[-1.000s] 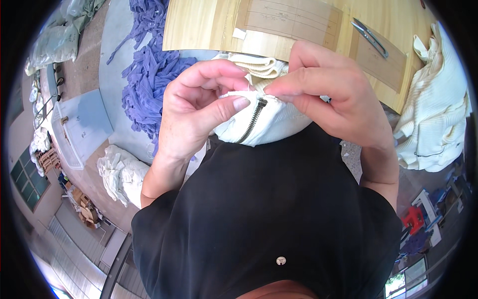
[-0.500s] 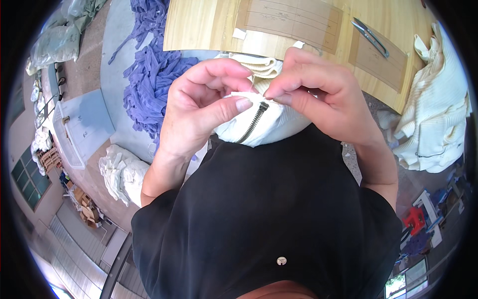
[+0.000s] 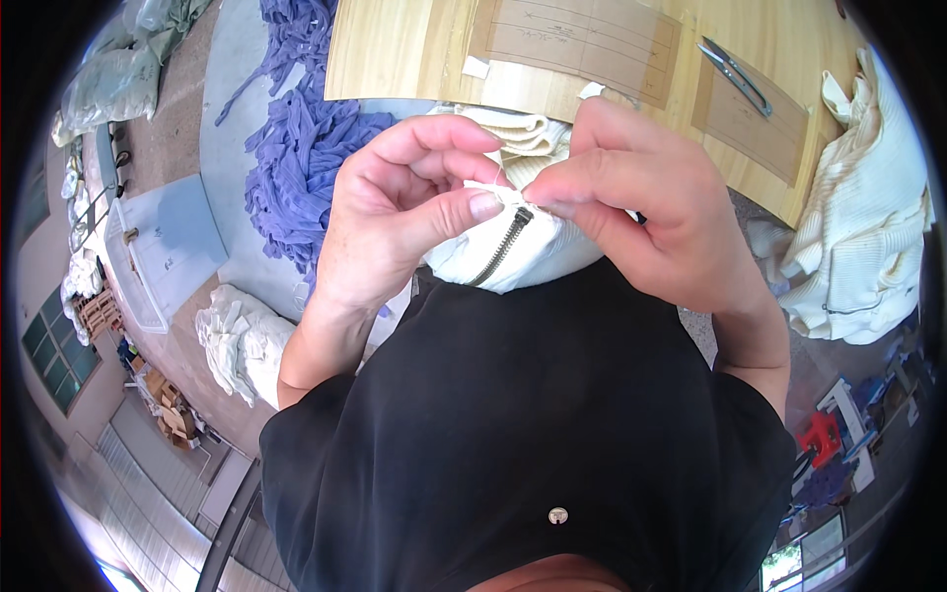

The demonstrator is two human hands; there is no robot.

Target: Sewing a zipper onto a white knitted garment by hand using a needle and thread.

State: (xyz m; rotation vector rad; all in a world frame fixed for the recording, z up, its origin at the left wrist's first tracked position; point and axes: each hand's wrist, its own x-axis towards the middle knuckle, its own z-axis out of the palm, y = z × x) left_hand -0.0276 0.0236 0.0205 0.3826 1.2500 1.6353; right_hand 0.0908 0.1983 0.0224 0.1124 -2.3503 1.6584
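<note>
Our left hand (image 3: 395, 212) and right hand (image 3: 641, 217) pinch the cream fabric piece with a metal zipper (image 3: 508, 252) at chest height before the pale wooden desk (image 3: 414, 49), fingers closed on its top edge; working the zipper end seems underway, calling next for a steady pull.

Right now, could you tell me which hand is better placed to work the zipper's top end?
The right hand, probably: its fingertips pinch the white fabric right at the zipper top, while the left hand presses its thumb on the cloth beside it.
</note>
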